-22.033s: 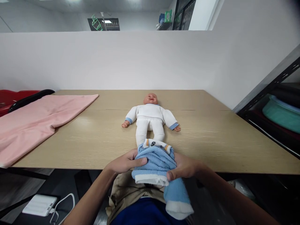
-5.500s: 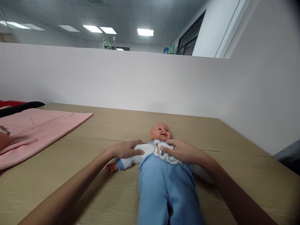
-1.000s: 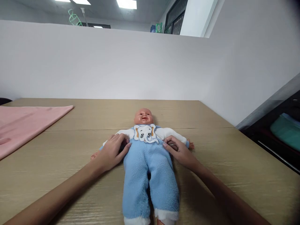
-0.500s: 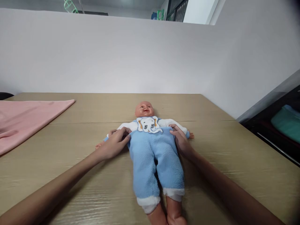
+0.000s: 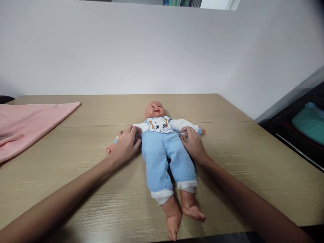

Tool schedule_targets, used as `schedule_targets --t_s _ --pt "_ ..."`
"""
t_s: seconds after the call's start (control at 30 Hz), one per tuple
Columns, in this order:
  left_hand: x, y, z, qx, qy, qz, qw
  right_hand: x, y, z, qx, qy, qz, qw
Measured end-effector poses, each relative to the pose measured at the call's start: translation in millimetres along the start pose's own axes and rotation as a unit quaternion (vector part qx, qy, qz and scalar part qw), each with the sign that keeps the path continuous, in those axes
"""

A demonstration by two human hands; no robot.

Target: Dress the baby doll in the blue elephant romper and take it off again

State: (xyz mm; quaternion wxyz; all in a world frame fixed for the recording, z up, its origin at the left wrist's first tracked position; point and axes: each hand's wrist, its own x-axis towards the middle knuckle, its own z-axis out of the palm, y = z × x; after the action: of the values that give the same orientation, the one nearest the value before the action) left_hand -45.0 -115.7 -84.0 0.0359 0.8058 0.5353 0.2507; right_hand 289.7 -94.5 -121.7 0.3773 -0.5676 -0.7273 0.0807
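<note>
A baby doll [image 5: 162, 148] lies on its back on the table, head away from me and bare feet toward me. It wears a fleecy light blue and white outfit with an elephant patch [image 5: 160, 125] on the chest. My left hand [image 5: 128, 141] is closed on one side of the doll's torso, by the sleeve; some fingertips are hidden. On the other side, my right hand [image 5: 193, 141] has curled fingers on the white sleeve [image 5: 186, 125] and its thumb against the blue cloth at the waist.
Pink cloth [image 5: 30, 125] lies at the left of the wooden table [image 5: 106, 108]. Behind the table rises a pale wall [image 5: 141, 50]. At the right, a green fabric item [image 5: 308, 121] sits in a dark piece of furniture.
The view has tipped downward, so the doll's feet and the table's front edge now show. My fingers have shifted from the blue waist edge to lower along the doll's sides.
</note>
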Motion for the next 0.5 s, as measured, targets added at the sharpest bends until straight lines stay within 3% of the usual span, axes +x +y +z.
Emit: schedule_targets --t_s 0.13,0.23,0.33,0.43,0.5 --pt "25 21 -11.6 -0.09 0.078 0.023 0.993 -3 4 -5 0.011 -0.039 0.026 0.999" --pt "55 56 -9.5 -0.1 0.064 0.118 0.986 -4 7 -9 0.021 -0.089 0.015 0.996" --pt "95 95 6.5 -0.046 -0.009 0.19 0.981 -4 8 -14 0.032 -0.132 -0.016 0.991" --pt "138 122 31.4 0.022 -0.167 0.205 0.964 -4 11 -20 0.039 -0.165 -0.044 0.985" --pt "161 130 48.0 0.042 -0.239 0.213 0.946 -4 13 -24 0.042 -0.186 -0.063 0.98"
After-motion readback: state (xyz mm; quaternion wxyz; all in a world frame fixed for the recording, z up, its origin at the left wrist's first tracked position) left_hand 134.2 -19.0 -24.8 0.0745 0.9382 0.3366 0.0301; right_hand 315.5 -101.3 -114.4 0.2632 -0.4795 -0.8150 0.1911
